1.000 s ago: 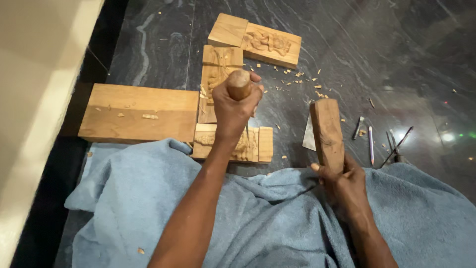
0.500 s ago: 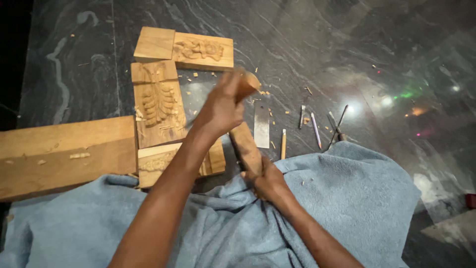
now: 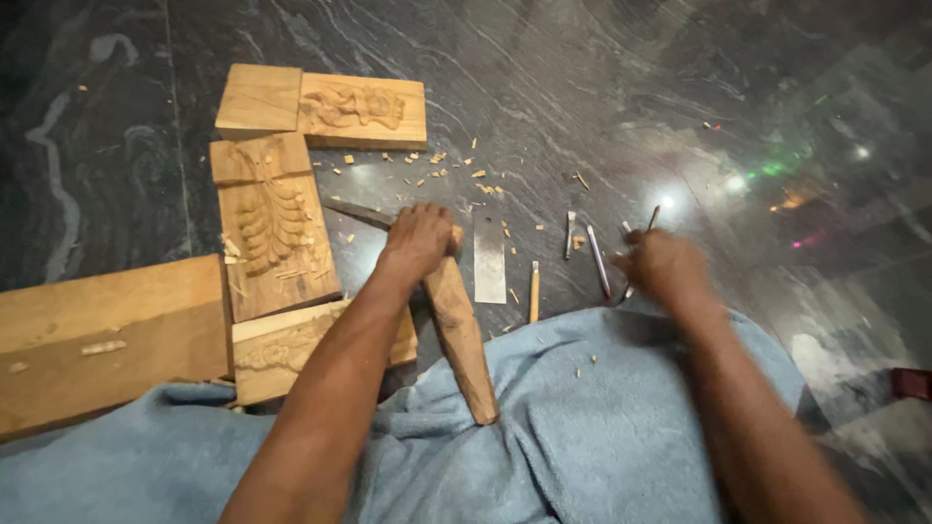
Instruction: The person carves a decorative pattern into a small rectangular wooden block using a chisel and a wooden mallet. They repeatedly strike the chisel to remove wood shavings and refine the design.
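My left hand (image 3: 419, 238) grips the mallet (image 3: 460, 342); my right hand (image 3: 663, 269) is over the chisels (image 3: 594, 260).

The mallet slants from my closed left fingers down onto the blue cloth (image 3: 602, 437). Left of that hand lies a carved panel (image 3: 275, 238), with another panel (image 3: 361, 109) beyond it. My right hand is blurred, so I cannot tell its grip; the chisels lie just left of it, with wood chips (image 3: 456, 173) farther away.

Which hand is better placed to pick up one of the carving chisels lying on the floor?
Right. The right hand hovers directly over the chisels on the dark floor, apparently empty though blurred. The left hand is occupied gripping the wooden mallet.
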